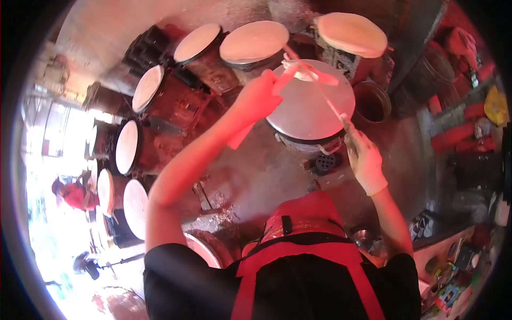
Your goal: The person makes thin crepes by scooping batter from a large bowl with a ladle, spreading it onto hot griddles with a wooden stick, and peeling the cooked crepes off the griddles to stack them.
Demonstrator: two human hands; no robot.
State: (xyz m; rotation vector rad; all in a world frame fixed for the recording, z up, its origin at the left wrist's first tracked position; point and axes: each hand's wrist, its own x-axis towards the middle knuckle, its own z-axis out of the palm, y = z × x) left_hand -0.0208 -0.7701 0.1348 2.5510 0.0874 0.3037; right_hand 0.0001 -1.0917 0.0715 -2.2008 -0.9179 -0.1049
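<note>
A round grey griddle (320,109) lies in front of me on a drum-like stove. Near its far edge is a small whitish lump (303,72), which I cannot make out clearly. My left hand (258,97) is closed over the griddle's left side around a flat, pale strip (286,80), tinted red by the light. One end of the strip points at the lump; a pale end shows below the wrist. My right hand (364,160), at the griddle's right edge, grips a long thin stick (328,98). The stick slants across the griddle and passes over the lump.
Several drum stoves topped with pale round sheets (253,42) curve around the far and left sides. Right of the griddle stands an open dark pot (372,101). A basin (205,250) is by my left side. At far left sits another person (74,192) near a fan (88,265).
</note>
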